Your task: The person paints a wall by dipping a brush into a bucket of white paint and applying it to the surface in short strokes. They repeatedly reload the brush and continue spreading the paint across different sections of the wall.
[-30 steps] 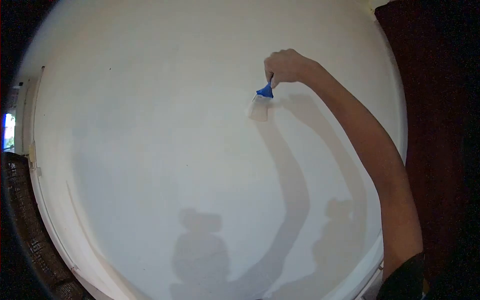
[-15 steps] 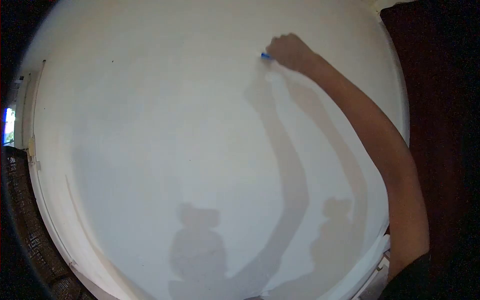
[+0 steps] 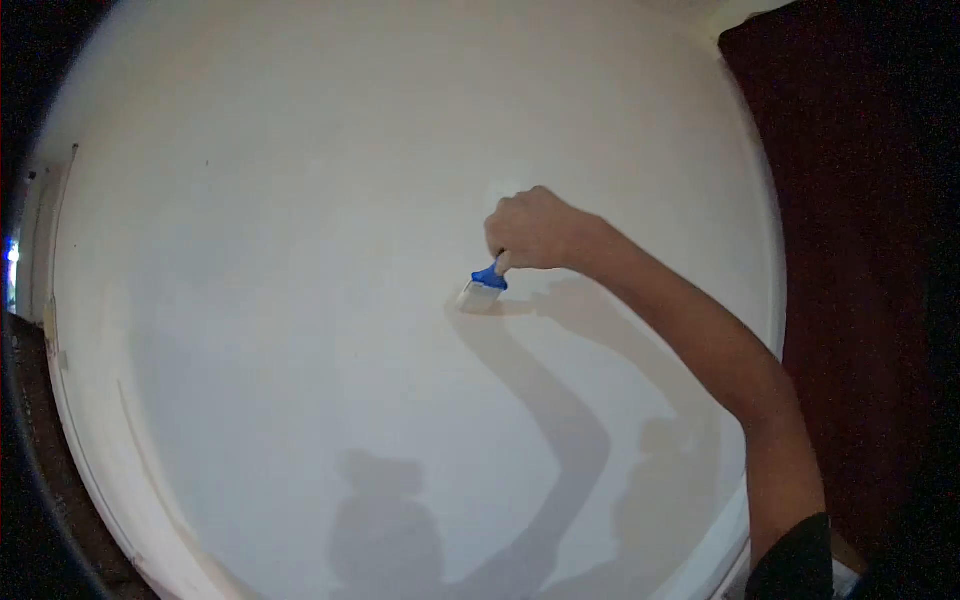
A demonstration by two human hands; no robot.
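Observation:
My right hand is closed around the handle of a paintbrush in front of a broad white wall. The brush has a blue ferrule section and pale bristles pointing down and slightly left. Its bristle tips appear to touch the wall, near where the shadow of my arm begins. Most of the handle is hidden inside my fist. My left hand is out of view.
A dark reddish-brown surface borders the wall on the right. At the far left are a bright window gap and a dark patterned item. Shadows of my head and arm fall across the wall.
My right hand has come down the wall and a little left with the paintbrush. The bristles now show below the fist, where before only a bit of blue did. The view has shifted slightly.

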